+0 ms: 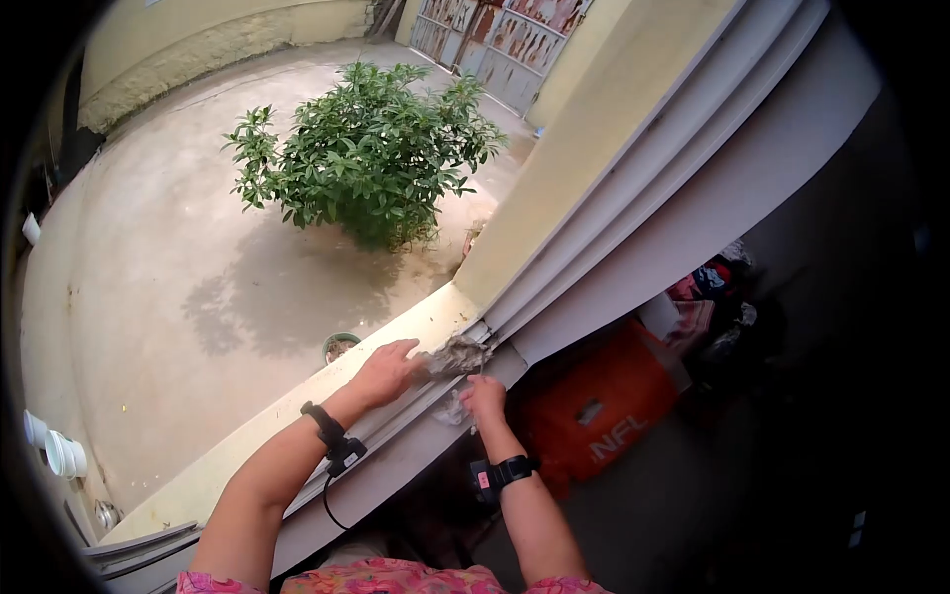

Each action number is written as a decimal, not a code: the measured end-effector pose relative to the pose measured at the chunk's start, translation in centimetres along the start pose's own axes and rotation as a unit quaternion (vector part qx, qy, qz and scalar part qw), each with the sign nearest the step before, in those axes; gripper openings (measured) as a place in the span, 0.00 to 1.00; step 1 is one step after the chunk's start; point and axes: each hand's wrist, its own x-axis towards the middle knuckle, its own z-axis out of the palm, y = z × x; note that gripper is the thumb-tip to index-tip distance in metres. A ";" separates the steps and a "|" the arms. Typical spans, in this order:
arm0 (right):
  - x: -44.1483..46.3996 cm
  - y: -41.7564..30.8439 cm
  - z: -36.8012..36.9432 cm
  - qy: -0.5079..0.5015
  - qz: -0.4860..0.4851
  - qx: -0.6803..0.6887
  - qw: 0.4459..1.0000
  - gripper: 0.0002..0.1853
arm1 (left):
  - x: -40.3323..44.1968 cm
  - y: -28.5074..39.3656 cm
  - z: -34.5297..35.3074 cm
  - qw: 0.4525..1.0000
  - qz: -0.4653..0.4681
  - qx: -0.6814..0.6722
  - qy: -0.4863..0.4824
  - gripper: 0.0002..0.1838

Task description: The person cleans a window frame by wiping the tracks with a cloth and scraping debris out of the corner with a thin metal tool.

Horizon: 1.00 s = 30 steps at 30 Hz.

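My left hand (pixel 389 372) rests at the window sill (pixel 327 384), its fingers reaching toward a grey, crumpled, rough-looking piece (pixel 456 357) in the corner by the frame. What, if anything, its fingers hold cannot be made out. Just right of it, my right hand (pixel 484 397) is closed, with a thin thing at the fingertips too small to name. A whitish crumpled scrap (pixel 452 408) lies on the window track (pixel 401 421), close to my right hand. Both wrists wear black straps with small devices.
Outside the window stand a green bush (pixel 371 153), a round pot (pixel 340 346), white buckets (pixel 65 454) and a rusty gate (pixel 495 45). White frame rails (pixel 633 178) rise to the right. Inside, an orange bag (pixel 604 401) sits near dark cloth items.
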 end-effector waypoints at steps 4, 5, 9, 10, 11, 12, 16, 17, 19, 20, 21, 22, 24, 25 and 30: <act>0.0 0.2 0.3 -0.014 -0.012 0.003 1.000 0.12 | 1.6 -0.1 1.9 0.996 -0.029 0.010 -0.081 0.12; 0.0 0.2 0.4 -0.010 -0.009 0.002 1.000 0.13 | 1.7 -0.3 2.4 0.996 -0.026 0.010 -0.084 0.12; 0.1 0.0 1.0 0.020 -0.027 0.025 0.999 0.13 | 2.4 0.1 3.1 0.991 0.036 0.102 -0.075 0.07; 0.2 -0.2 1.0 0.021 -0.025 0.030 0.999 0.13 | 2.7 0.6 3.0 0.991 0.044 0.111 -0.065 0.06; 0.5 -0.5 1.0 0.040 -0.037 0.010 0.998 0.13 | 2.9 0.9 3.5 0.996 0.049 0.076 -0.016 0.05; 0.6 -0.9 0.9 0.059 -0.050 -0.009 0.997 0.13 | 3.1 1.5 3.5 0.995 0.053 0.077 -0.019 0.05; 0.7 -1.8 0.7 0.070 -0.071 -0.038 0.994 0.13 | 3.8 3.1 3.7 0.998 0.041 0.036 -0.010 0.05; 1.1 -1.6 0.6 0.072 -0.071 -0.037 0.994 0.13 | 3.7 3.4 3.9 0.999 0.024 0.021 -0.013 0.05; 1.7 -0.9 0.2 0.075 -0.126 -0.077 0.986 0.13 | 4.0 3.5 4.2 1.000 0.006 0.003 -0.017 0.06; 1.8 -0.4 -0.1 0.078 -0.127 -0.076 0.986 0.13 | 4.4 3.0 4.6 1.000 -0.010 0.014 -0.001 0.06; 1.2 -0.1 -0.5 0.098 -0.198 -0.139 0.965 0.13 | 4.9 2.9 4.7 0.999 -0.027 0.024 0.017 0.07; 0.7 0.3 -0.8 0.117 -0.267 -0.201 0.935 0.14 | 5.3 2.7 4.8 0.999 -0.026 0.022 0.017 0.07; -0.5 0.8 -1.8 0.122 -0.291 -0.230 0.921 0.13 | 6.5 2.4 4.9 1.000 0.018 -0.005 0.017 0.04; -1.0 1.1 -2.3 0.123 -0.314 -0.258 0.906 0.13 | 6.9 2.5 5.2 1.000 0.018 -0.007 0.019 0.04; -1.7 2.7 -4.2 0.088 -0.267 -0.243 0.928 0.14 | 9.1 2.8 8.2 1.000 0.015 0.003 0.027 0.06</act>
